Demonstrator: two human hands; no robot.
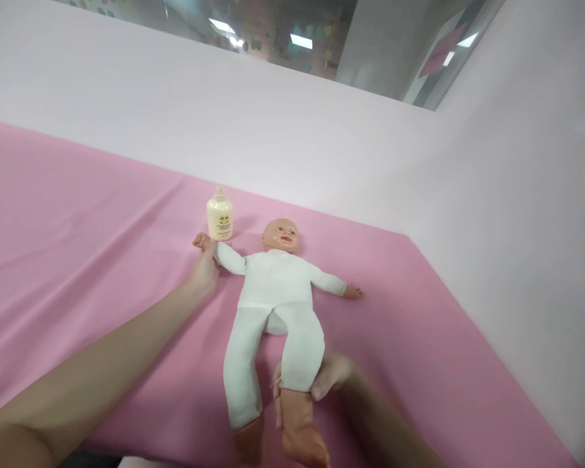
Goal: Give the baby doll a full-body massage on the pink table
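A baby doll (277, 283) with a white cloth body and plastic head, hands and feet lies on its back on a pink sheet (394, 338). Its head points away from me and its arms are spread. My left hand (207, 270) grips the doll's arm on the left, close to its wrist. Around the lower part of the leg on the right, my right hand (329, 377) is closed, thumb on one side and fingers partly hidden behind the leg. Just beyond my left hand stands a pale yellow bottle (220, 218) with a printed label.
A white wall (322, 156) rises behind the sheet, and another white wall (531, 195) stands at the right. Above is a window (273, 32) with reflected ceiling lights. Folds run through the sheet at the left.
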